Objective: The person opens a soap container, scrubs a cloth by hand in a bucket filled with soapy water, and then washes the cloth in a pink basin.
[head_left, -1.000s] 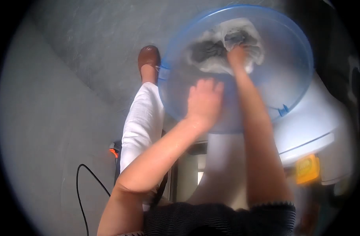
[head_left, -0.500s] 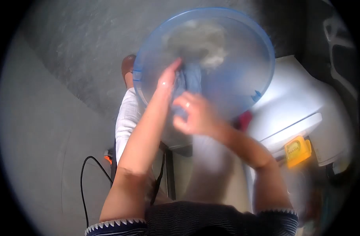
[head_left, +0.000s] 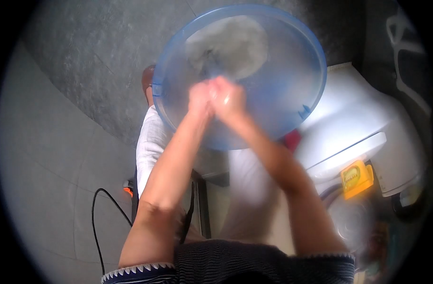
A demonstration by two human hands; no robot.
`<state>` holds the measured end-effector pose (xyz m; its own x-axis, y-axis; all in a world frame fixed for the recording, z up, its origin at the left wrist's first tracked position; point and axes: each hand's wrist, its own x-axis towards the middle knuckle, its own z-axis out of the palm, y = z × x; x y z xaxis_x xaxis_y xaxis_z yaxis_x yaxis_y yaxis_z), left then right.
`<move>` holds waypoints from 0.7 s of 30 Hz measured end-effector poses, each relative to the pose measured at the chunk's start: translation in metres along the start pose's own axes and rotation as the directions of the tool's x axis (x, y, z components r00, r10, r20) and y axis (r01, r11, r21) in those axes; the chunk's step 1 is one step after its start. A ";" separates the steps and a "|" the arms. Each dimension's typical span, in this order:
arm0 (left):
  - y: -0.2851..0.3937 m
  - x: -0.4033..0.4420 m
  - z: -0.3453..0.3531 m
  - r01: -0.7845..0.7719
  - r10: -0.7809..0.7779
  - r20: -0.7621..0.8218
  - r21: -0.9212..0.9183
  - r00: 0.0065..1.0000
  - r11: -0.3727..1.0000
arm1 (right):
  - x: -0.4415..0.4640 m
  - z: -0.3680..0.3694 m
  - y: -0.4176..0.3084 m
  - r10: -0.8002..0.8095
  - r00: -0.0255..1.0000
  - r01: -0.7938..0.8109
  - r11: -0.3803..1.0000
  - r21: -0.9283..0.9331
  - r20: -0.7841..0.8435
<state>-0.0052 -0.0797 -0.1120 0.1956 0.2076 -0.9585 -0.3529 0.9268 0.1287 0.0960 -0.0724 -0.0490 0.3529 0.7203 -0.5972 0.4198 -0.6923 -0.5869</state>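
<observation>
A large translucent blue basin [head_left: 285, 102] stands in front of me, over my legs. Inside it my left hand [head_left: 200, 98] and my right hand [head_left: 229, 98] press against each other, fingers closed. Both appear wrapped round a blue-grey cloth [head_left: 212, 70], of which only a blurred bit shows just beyond the knuckles. The skin of my right hand glistens wet. Past the hands, in the far part of the basin, lies a pale whitish mass [head_left: 245, 40]; whether it is foam or fabric I cannot tell.
To the right is a glossy white toilet-like fixture [head_left: 353, 109] with a yellow box [head_left: 356, 180] at its near edge. A black cable [head_left: 96, 222] curves over the grey tiled floor [head_left: 55, 180] on the left. A brown shoe [head_left: 148, 80] shows beside the basin.
My right hand has moved forward and closed up against my left hand. The left hand's fingers, stretched out earlier, are now curled, and the blue cloth is mostly covered.
</observation>
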 end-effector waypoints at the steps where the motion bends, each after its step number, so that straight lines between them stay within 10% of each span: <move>1: 0.010 -0.010 0.025 0.033 -0.017 -0.147 0.107 0.989 0.994 | 0.023 0.006 0.027 0.133 0.991 -0.134 0.989 -0.066 -0.012; 5: 0.055 -0.041 0.066 0.106 -0.060 -0.144 0.338 0.988 0.935 | 0.118 -0.002 0.128 0.364 0.929 -0.367 0.929 -0.038 -0.068; 7: 0.063 -0.043 0.058 0.119 -0.076 -0.131 0.355 0.988 0.927 | 0.142 -0.011 0.154 0.452 0.880 -0.368 0.841 0.398 -0.142; 10: 0.061 -0.047 0.051 0.154 -0.122 -0.101 0.420 0.987 0.894 | 0.118 0.060 0.190 -0.120 0.873 -0.018 0.961 -0.276 -0.473; 11: 0.059 -0.049 0.051 0.156 -0.135 -0.078 0.443 0.988 0.883 | 0.097 0.056 0.162 -0.033 0.995 -0.018 0.865 -0.502 -0.092; 14: 0.060 -0.049 0.044 0.156 -0.143 -0.064 0.450 0.988 0.879 | 0.126 0.044 0.207 0.096 0.919 0.028 0.952 -0.306 0.383; 17: 0.057 -0.047 0.045 0.208 -0.182 -0.108 0.335 0.977 0.919 | 0.148 0.047 0.222 0.194 0.968 -0.140 0.945 -0.296 0.161; 20: 0.065 -0.047 0.059 0.256 -0.228 -0.198 0.130 0.953 0.958 | 0.093 0.016 0.081 0.073 0.968 0.005 0.952 -0.307 0.241; 21: 0.067 -0.045 0.062 0.284 -0.259 -0.243 0.073 0.935 0.956 | 0.060 0.007 0.062 -0.134 0.979 0.136 0.991 -0.005 0.155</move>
<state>0.0194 -0.0072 -0.0442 0.0520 -0.1219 -0.9912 -0.2150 0.9679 -0.1303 0.1371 -0.0727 -0.1249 0.1594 0.7907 -0.5911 0.4681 -0.5876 -0.6600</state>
